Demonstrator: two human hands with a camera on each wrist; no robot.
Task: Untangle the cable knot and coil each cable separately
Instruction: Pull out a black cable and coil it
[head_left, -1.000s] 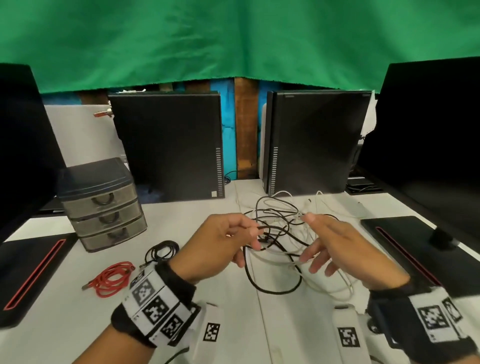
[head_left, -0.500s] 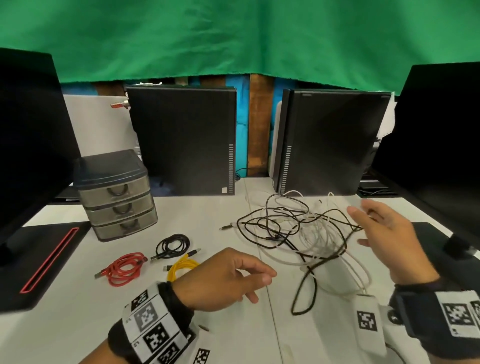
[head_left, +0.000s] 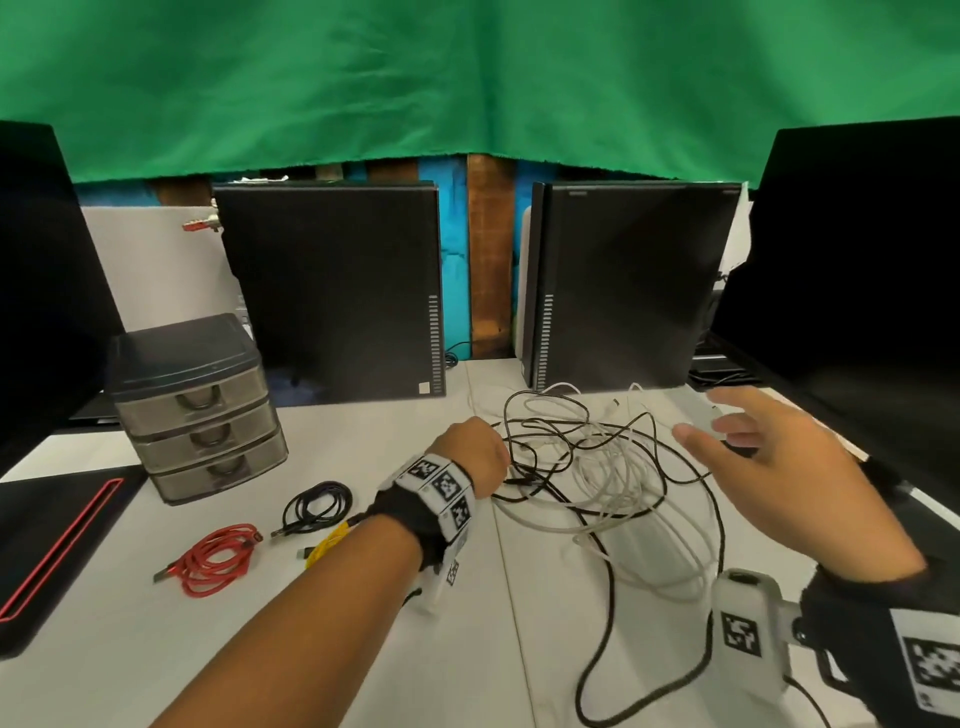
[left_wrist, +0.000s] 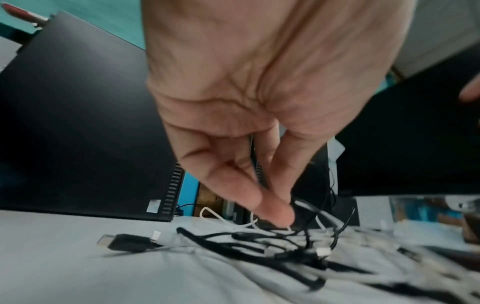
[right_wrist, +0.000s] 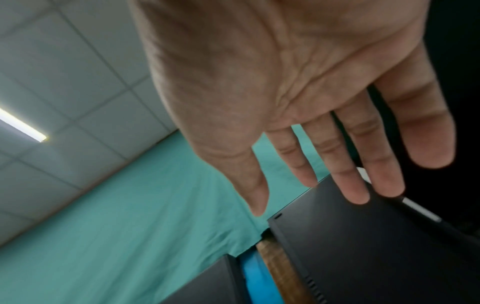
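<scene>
Both arms bare, no sleeves. Left hand (head_left: 470, 447): black wrist band (head_left: 410, 525), strip of 3 white squares with black-and-white checker codes (head_left: 441, 486) on top. Small white box with 1 more code square (head_left: 451, 571) hangs under that wrist. Right hand (head_left: 779, 467): black wrist band (head_left: 852, 623), big white code square (head_left: 935, 670) on it. White box (head_left: 748, 634) in front of band, 1 black code square on its face, thin black cable (head_left: 810, 701) coming out.

drawer unit (head_left: 195, 410) grey, three drawers, table's left | two black PC towers (head_left: 332, 291) (head_left: 631, 286) upright behind | green cloth (head_left: 467, 78) above | black monitors (head_left: 857, 260) flanking
</scene>
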